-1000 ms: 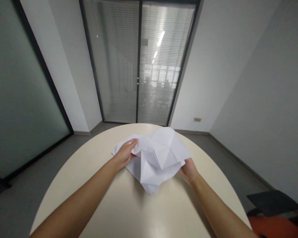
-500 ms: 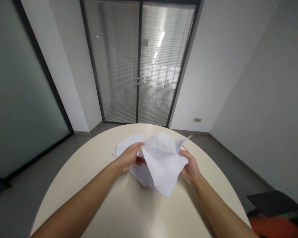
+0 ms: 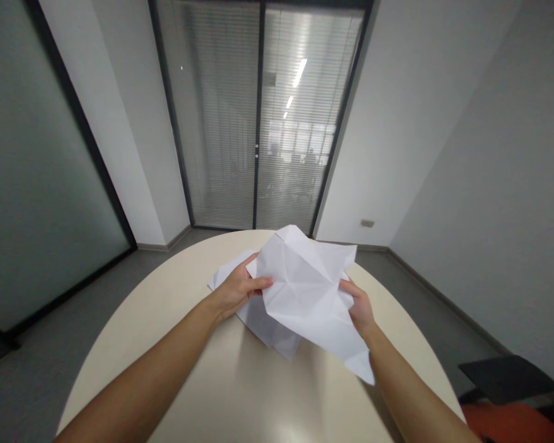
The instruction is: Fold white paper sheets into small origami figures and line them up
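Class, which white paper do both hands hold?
The upper creased sheet, gripped by the left hand and right hand; the paper beneath lies on the table.

Held sheet (image 3: 305, 301): matt paper, crisply creased
Tabletop (image 3: 203, 381): smooth, softly glossy
Glazed door (image 3: 221, 135): reflective glass
Left panel (image 3: 32, 184): frosted-looking glass
Wall (image 3: 378, 135): smooth, matt

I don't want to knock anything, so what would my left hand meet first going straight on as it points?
Most likely the creased paper: your left hand holds its left edge and points across it. Depth is hard to judge here.
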A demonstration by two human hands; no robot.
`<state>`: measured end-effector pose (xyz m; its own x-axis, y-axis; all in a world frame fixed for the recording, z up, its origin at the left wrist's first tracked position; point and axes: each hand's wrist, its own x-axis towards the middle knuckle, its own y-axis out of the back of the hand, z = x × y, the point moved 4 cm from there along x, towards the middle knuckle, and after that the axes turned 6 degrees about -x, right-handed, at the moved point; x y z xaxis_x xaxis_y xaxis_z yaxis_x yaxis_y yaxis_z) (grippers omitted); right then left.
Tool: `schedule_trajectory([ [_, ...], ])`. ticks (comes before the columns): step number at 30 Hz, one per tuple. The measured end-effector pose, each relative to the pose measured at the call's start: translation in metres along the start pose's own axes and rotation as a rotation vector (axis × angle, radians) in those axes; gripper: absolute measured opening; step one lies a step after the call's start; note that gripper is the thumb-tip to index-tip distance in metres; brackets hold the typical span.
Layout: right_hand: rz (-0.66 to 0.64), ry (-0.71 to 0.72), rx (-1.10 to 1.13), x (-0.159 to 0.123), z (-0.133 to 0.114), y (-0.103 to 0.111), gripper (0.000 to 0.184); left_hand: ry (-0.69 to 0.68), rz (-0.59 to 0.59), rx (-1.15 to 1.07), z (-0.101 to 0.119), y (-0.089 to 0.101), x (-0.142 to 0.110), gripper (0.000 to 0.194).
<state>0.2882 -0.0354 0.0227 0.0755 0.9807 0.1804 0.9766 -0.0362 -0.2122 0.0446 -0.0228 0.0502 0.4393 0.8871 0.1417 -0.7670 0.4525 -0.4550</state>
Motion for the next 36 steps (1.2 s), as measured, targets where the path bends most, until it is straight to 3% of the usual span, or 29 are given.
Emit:
schedule_trajectory([
  [4,-0.066,-0.089,0.059,0.002,0.002,-0.005,0.043,-0.051,0.095,0.018,0.005,0.01,0.006,0.056],
  [6,-0.066,-0.096,0.069,0.006,0.005,-0.006,0.043,-0.098,0.168,0.056,0.01,0.02,0.009,0.057],
  [10,0.045,-0.09,0.084,0.014,0.016,0.001,0.056,-0.186,0.509,0.149,0.018,0.053,0.012,0.046],
  [14,0.042,-0.096,0.074,0.018,0.025,0.005,0.079,-0.151,0.726,0.318,0.019,0.083,0.012,0.038],
  [18,-0.064,-0.078,0.089,0.015,0.031,-0.001,0.084,-0.191,0.848,0.639,0.02,0.111,0.012,0.045],
  [24,-0.167,-0.079,-0.054,0.018,0.048,-0.004,0.079,-0.02,0.848,1.026,0.003,0.135,0.015,0.08],
  [27,-0.151,-0.02,-0.262,0.022,0.053,0.002,0.084,0.067,0.79,1.314,-0.001,0.128,0.012,0.086],
  [31,-0.116,0.045,-0.48,0.023,0.057,0.008,0.084,-0.103,0.63,1.662,0.001,0.091,0.009,0.09],
  [32,-0.112,0.041,-0.514,0.023,0.059,0.008,0.083,-0.128,0.52,1.679,-0.002,0.079,0.009,0.085],
  [35,-0.112,0.003,-0.578,0.023,0.064,0.009,0.082,-0.08,-0.032,1.607,-0.024,0.042,0.006,0.063],
  [36,-0.108,0.0,-0.616,0.023,0.065,0.011,0.08,-0.045,-0.163,1.57,-0.032,0.032,0.003,0.061],
])
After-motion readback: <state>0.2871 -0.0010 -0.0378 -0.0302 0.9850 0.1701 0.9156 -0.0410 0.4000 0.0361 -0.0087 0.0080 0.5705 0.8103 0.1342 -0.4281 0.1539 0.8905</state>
